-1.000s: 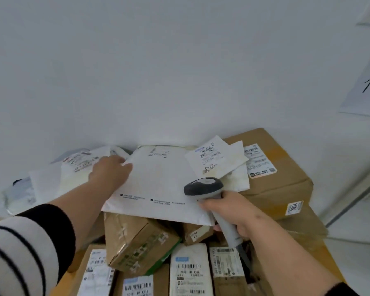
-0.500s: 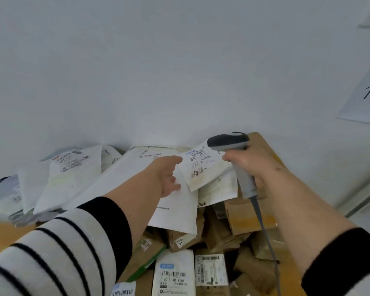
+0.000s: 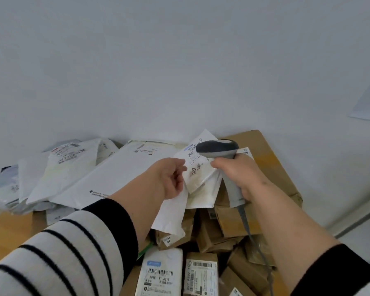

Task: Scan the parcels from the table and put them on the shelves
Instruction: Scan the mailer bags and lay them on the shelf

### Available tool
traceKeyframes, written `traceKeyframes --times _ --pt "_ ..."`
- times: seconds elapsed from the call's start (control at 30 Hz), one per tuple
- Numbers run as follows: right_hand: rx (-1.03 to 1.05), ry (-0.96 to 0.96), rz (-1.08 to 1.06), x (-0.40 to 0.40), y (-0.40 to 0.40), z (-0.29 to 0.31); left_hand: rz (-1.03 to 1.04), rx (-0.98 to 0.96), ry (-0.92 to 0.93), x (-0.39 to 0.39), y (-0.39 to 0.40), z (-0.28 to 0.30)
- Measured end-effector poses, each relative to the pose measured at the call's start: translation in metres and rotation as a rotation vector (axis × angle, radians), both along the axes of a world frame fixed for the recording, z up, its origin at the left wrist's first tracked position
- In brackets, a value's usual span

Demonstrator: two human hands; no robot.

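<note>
Left hand pinching small white mailer, right hand gripping scanner; could misread if label tilts or neighbouring barcodes intrude

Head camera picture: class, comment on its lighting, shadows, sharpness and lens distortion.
Head view: soft, even light, no harsh glare, only faint shadows under the pile. The small white parcel marked 007 and the scanner in the right hand are fairly sharp, though fine label print is unreadable. Wide-angle distortion swells the striped sleeve at the lower edge. The left hand is slightly soft.
</note>
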State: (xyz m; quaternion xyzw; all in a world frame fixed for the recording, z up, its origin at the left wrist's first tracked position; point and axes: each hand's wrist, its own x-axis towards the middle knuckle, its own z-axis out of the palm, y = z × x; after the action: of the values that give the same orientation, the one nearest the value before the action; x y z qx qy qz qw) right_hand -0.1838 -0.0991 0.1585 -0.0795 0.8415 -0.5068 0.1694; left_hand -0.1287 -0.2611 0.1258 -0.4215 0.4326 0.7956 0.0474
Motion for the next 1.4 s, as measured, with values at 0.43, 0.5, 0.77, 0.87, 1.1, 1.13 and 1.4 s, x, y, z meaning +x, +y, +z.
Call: traceKeyframes --times 0.43,0.5,0.77,0.87,1.1,1.13,1.4 --pt "-0.416 -0.011 -0.046 0.068 0.06 0.008 0.096 0.109 0.371 0.038 0.033 0.009" --pt "-0.418 -0.003 -0.054 0.083 0.067 0.007 0.12 0.041 0.445 0.044 0.036 0.005" --pt "-0.294 0.107 -0.144 0.134 0.087 0.012 0.106 -0.307 0.457 0.077 0.04 0.003" --pt "-0.273 0.156 -0.147 0.151 0.088 0.014 0.096 -0.348 0.46 0.09 0.042 0.001" --pt "-0.315 0.167 -0.111 0.177 0.086 0.017 0.056 -0.384 0.486 0.107 0.051 0.002" --pt "-0.317 0.169 -0.1 0.179 0.085 0.017 0.054 -0.385 0.492 0.109 0.052 0.004" --pt "-0.341 0.177 -0.058 0.188 0.08 0.021 0.065 -0.363 0.493 0.115 0.052 0.007"
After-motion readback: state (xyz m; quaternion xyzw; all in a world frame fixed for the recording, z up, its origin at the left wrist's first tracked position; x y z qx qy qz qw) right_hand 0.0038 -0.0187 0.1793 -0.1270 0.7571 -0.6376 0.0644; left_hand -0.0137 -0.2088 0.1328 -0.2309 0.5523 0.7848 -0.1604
